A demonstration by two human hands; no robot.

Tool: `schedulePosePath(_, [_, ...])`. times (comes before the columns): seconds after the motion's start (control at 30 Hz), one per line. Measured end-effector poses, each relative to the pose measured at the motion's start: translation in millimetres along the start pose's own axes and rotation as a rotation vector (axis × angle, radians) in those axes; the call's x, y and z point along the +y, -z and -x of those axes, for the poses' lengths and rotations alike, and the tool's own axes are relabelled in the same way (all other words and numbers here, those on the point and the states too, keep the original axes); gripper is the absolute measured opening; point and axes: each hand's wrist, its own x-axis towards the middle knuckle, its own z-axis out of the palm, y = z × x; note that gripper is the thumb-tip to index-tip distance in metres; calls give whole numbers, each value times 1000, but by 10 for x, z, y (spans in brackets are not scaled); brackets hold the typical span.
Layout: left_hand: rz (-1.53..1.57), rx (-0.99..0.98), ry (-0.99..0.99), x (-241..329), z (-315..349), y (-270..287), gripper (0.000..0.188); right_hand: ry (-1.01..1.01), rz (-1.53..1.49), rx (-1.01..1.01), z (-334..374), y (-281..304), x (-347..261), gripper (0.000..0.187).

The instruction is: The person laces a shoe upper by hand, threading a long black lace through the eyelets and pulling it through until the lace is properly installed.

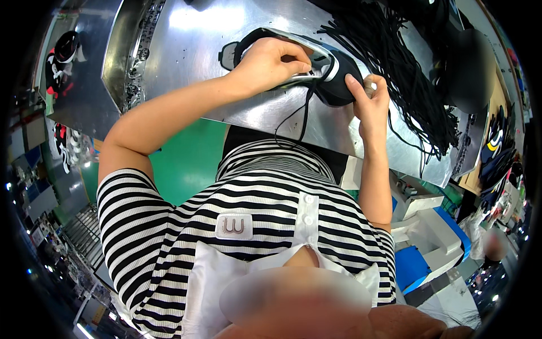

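A black shoe upper (340, 89) with a pale lining lies across the metal worktable, heel to the left and toe to the right. My left hand (268, 65) reaches over its opening, thumb and forefinger pinched together at the eyelet edge. A black shoelace (305, 113) passes by those fingertips and hangs in a loop over the table's near edge; the exact pinch point is small. At the toe, my right hand (370, 99) grips the upper, thumb on top and fingers curled. Something pale shows at its fingertips.
A big bundle of black laces (389, 51) spreads over the right of the metal table (186, 62). Beyond it are dark items. Shoes (66, 48) lie on a surface at far left. White and blue boxes (423, 243) stand at my right.
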Motion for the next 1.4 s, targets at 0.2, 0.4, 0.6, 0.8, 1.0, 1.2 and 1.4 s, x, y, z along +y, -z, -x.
schedulePosePath(0.2, [250, 26, 276, 15, -60, -8, 16, -109, -30, -143, 48, 123, -65, 46])
schedulePosePath(0.4, [111, -151, 152, 194, -56, -99, 18, -50, 2, -202, 88, 195, -69, 45])
schedulePosePath(0.6, [51, -81, 111, 278, -22, -122, 15, 13, -105, -276, 93, 230, 15, 44])
schedulePosePath(0.8, [-73, 245, -131, 67, 162, 512, 11, -43, -267, -184, 151, 353, 15, 39])
schedulePosePath(1.0, [-362, 935, 105, -701, 612, 2266, 17, -106, -195, -200, 120, 541, 70, 36])
schedulePosePath(1.2, [-288, 713, -184, -396, 330, 1546, 12, -96, -80, -132, 52, 538, 217, 44])
schedulePosePath(1.4, [-123, -223, -675, 890, 188, 208, 4, 384, 378, 198, 54, 481, 84, 35])
